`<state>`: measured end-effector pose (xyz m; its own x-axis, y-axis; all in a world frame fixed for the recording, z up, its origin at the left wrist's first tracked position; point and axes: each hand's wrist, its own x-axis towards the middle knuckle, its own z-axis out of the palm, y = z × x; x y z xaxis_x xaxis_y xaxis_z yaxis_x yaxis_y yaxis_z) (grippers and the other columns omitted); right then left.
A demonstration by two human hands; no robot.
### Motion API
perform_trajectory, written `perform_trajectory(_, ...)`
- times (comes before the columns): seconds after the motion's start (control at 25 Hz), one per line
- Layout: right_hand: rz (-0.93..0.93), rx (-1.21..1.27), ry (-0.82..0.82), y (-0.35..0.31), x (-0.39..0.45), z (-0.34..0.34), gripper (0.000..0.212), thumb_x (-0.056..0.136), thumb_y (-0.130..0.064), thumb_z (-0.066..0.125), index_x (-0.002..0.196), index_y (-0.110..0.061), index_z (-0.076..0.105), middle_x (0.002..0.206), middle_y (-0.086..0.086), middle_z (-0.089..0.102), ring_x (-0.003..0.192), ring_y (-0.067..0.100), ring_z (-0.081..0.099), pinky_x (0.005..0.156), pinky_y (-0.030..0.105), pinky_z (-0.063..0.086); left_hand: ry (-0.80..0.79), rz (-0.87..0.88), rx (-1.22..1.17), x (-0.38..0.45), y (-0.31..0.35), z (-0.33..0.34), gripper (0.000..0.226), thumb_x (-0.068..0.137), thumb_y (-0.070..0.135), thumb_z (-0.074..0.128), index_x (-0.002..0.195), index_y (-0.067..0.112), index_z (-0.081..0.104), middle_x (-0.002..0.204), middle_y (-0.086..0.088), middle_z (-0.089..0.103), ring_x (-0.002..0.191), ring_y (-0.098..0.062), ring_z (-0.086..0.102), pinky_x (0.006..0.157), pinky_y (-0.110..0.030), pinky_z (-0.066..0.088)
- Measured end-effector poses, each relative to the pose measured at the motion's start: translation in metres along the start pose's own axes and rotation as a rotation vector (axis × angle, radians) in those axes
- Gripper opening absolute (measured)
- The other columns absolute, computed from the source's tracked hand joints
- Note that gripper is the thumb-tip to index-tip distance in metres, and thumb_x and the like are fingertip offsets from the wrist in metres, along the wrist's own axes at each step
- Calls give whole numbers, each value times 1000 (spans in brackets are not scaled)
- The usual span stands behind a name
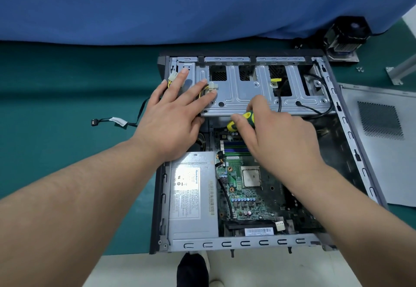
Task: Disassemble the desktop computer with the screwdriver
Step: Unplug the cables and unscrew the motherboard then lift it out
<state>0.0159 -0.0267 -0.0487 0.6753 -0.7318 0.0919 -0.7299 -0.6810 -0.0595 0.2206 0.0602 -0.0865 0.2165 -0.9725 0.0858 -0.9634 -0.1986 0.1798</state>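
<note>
An open desktop computer case point(351, 133) lies on its side on the green mat. My left hand point(173, 115) rests with straight fingers on the left end of the metal drive cage point(243, 88), over yellow-and-black power cables point(206, 91). My right hand point(276, 133) grips a yellow-and-green screwdriver point(244, 121) at the front edge of the drive cage; its tip is hidden. Below lie the silver power supply point(191, 199) and the green motherboard point(245, 190) with its bare CPU point(251, 175).
The removed grey side panel point(380, 142) lies right of the case. A cooler with a fan point(344, 34), a metal bracket point(400, 70) and small screws point(360, 69) sit at the far right. A loose black cable point(117, 122) trails left. A blue cloth point(180, 5) covers the back.
</note>
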Motion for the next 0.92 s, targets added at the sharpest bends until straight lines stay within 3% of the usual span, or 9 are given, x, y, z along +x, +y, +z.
perform_trajectory(0.16, -119, -5, -81, 2, 7, -7, 31, 102, -47, 39, 110, -17, 41, 87, 2, 60, 65, 28, 51, 47, 33, 25, -4, 0, -2, 0, 0, 0, 59, 102, 37, 47, 159, 44, 29, 169, 18, 19, 159, -19, -6, 128, -45, 1)
perform_trajectory(0.4, -118, 268, -113, 0, 8, -15, 31, 98, -40, 53, 122, -21, 51, 105, 3, 53, 88, 26, 55, 71, 39, 47, -9, -4, -2, 1, 0, 1, 59, 103, 37, 46, 159, 45, 28, 169, 18, 19, 159, -18, -6, 128, -45, 1)
perform_trajectory(0.52, -103, 107, -58, -5, 3, -9, 33, 103, -51, 40, 118, -23, 47, 96, 3, 55, 83, 30, 57, 59, 37, 45, -6, -6, -1, 1, 2, 1, 59, 103, 37, 45, 159, 45, 28, 169, 18, 18, 159, -18, -7, 128, -45, 0)
perform_trajectory(0.64, -81, -54, -5, -8, 7, -5, 40, 104, -57, 26, 109, -22, 44, 71, 0, 57, 59, 30, 50, 47, 29, 27, -4, -3, 3, 1, 1, 0, 59, 102, 38, 44, 159, 45, 28, 169, 18, 18, 159, -18, -7, 128, -45, 0)
perform_trajectory(0.8, -219, 26, -49, -4, 12, -8, 29, 98, -37, 45, 109, -10, 49, 80, 3, 50, 77, 32, 52, 65, 43, 41, -5, -2, -2, 1, 0, 1, 58, 102, 38, 46, 158, 45, 30, 169, 18, 20, 159, -19, -5, 128, -46, 2)
perform_trajectory(0.88, -217, 32, -69, 0, 9, -12, 30, 96, -39, 43, 109, -12, 48, 88, 5, 52, 85, 32, 52, 74, 46, 45, -4, -1, -1, 1, 1, 1, 58, 102, 38, 46, 158, 45, 30, 169, 18, 21, 159, -19, -5, 128, -47, 3)
perform_trajectory(0.92, -206, 0, -63, 1, 8, -14, 33, 98, -44, 39, 110, -14, 47, 88, 5, 54, 83, 33, 54, 70, 45, 45, -5, -3, 4, 1, 1, 1, 58, 102, 38, 46, 158, 45, 30, 169, 18, 20, 159, -19, -5, 128, -47, 3)
